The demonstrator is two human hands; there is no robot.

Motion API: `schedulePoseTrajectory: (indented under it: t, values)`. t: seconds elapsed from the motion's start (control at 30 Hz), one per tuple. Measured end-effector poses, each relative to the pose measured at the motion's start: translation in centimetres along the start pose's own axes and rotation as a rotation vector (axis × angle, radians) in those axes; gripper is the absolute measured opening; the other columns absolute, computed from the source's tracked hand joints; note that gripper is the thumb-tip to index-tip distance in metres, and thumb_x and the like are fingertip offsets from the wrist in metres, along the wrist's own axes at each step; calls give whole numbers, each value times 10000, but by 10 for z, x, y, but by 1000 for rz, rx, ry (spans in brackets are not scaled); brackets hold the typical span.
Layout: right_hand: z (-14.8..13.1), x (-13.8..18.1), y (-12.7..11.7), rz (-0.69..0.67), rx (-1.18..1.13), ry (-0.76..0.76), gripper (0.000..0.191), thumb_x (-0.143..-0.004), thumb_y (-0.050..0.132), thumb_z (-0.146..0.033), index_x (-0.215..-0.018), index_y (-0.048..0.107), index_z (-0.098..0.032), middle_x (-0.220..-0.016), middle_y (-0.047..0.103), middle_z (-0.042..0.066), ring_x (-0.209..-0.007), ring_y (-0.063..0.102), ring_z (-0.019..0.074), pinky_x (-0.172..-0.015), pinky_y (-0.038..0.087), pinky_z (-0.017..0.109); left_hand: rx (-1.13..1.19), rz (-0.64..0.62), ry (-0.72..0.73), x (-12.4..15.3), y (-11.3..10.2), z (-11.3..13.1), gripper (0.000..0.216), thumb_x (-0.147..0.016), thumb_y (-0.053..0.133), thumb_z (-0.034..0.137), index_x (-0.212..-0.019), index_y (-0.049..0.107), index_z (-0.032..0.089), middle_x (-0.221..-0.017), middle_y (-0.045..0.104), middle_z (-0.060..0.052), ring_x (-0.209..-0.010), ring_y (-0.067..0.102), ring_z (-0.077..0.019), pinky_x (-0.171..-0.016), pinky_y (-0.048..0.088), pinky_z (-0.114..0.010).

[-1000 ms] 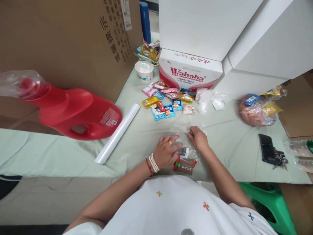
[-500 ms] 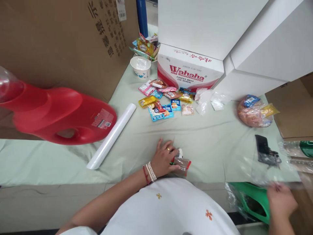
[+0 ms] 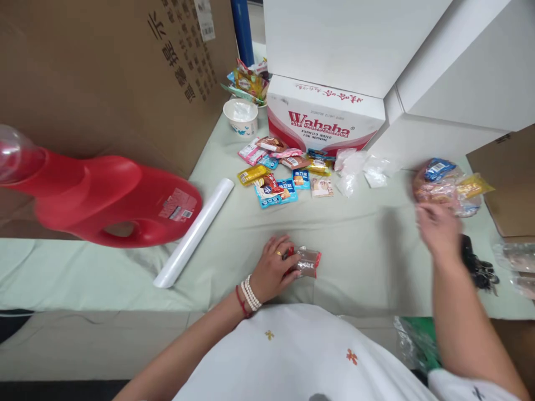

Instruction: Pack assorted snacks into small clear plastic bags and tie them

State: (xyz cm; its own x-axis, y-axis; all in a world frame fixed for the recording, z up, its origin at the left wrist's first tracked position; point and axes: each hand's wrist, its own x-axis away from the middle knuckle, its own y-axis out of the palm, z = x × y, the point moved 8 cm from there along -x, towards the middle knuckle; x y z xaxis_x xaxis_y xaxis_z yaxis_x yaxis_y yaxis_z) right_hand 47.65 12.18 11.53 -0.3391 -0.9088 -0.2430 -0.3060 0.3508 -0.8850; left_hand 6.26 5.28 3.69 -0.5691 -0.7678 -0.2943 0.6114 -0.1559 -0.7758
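My left hand point(image 3: 273, 268) rests near the table's front edge with its fingers closed on a small brown and red snack packet point(image 3: 307, 262). My right hand point(image 3: 437, 228) is raised over the right side of the table, blurred by motion, close to a clear bag full of snacks point(image 3: 443, 181). Whether its fingers hold anything does not show. A pile of small coloured snack packets point(image 3: 288, 170) lies farther back in the middle.
A big red detergent jug point(image 3: 104, 200) lies at the left beside a white roll point(image 3: 194, 231). A Wahaha carton point(image 3: 324, 120), white boxes, a paper cup point(image 3: 241, 116), crumpled clear bags point(image 3: 359, 167), keys with a black phone point(image 3: 476, 262) and a green stool point(image 3: 418, 340) surround the pale green cloth.
My right hand dropped a clear plastic bag below the table's right edge, then rose back over the table toward the bag of snacks. The left hand kept hold of the packet.
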Motion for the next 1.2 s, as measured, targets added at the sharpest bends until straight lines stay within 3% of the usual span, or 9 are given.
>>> schedulePoseTrajectory:
  t: [0.13,0.23,0.4,0.57,0.7,0.8,0.93,1.07,1.2]
  values:
    - [-71,-52,117,-122,-108,-44,399,-831,672,-459,-1118,710,-183,-1107,667,125,-747,615,190,-809,516,380,17,47,2,16,-15,9,331,-921,637,374,-1217,670,229,-1347,564,-156,-1433,397,-389,-1147,339,-693]
    - [-96,-60,158,-174,-215,-1,344,-822,646,-411,-1010,729,-134,-1012,682,135,-803,612,213,-864,493,404,100,110,-75,28,-34,2,308,-934,619,307,-1230,653,227,-1370,541,-153,-1432,410,-361,-1129,417,-623]
    - [-94,-4,125,-170,-672,68,343,-878,648,-460,-1043,698,-163,-871,693,55,-754,636,185,-803,526,361,362,203,-349,20,-48,-18,205,-978,577,331,-1090,704,215,-1196,590,-116,-1171,607,-252,-987,555,-442]
    - [-126,83,74,-405,-1037,2,243,-855,731,-461,-910,669,-232,-979,715,58,-875,662,215,-824,527,372,677,259,-423,-53,-37,-13,402,-954,589,485,-1230,672,205,-1293,569,-138,-1169,598,-248,-998,538,-412]
    - [-136,106,64,-457,-1145,150,333,-836,708,-565,-879,619,-247,-711,607,7,-640,570,178,-629,483,317,1180,-107,-404,-102,7,12,573,-801,752,586,-1185,693,165,-1120,688,-123,-1017,668,-233,-846,564,-343]
    - [-129,99,74,-400,-1217,291,332,-805,754,-532,-897,610,-247,-717,581,-12,-612,524,142,-594,441,269,1367,-235,-515,-98,29,14,503,-716,822,594,-873,712,128,-718,645,-17,-617,594,-120,-613,495,-259]
    - [-132,96,106,-490,-1118,327,384,-797,761,-556,-941,619,-230,-783,614,2,-665,547,146,-632,473,270,1394,0,-717,-69,30,-14,502,-638,876,569,-797,675,137,-642,589,41,-531,505,-69,-544,422,-215]
    - [-139,98,111,-317,-958,261,498,-884,607,-671,-1113,613,-229,-1087,673,81,-942,631,210,-781,546,328,1300,199,-803,-48,19,-28,481,-653,862,567,-783,661,149,-630,567,57,-543,478,-62,-557,403,-205]
    - [-170,117,129,-612,-1098,213,599,-860,617,-694,-1269,580,-258,-1198,687,100,-1062,660,248,-825,568,369,1276,220,-772,-41,14,-28,464,-667,859,552,-785,660,150,-647,578,47,-578,489,-75,-587,415,-219]
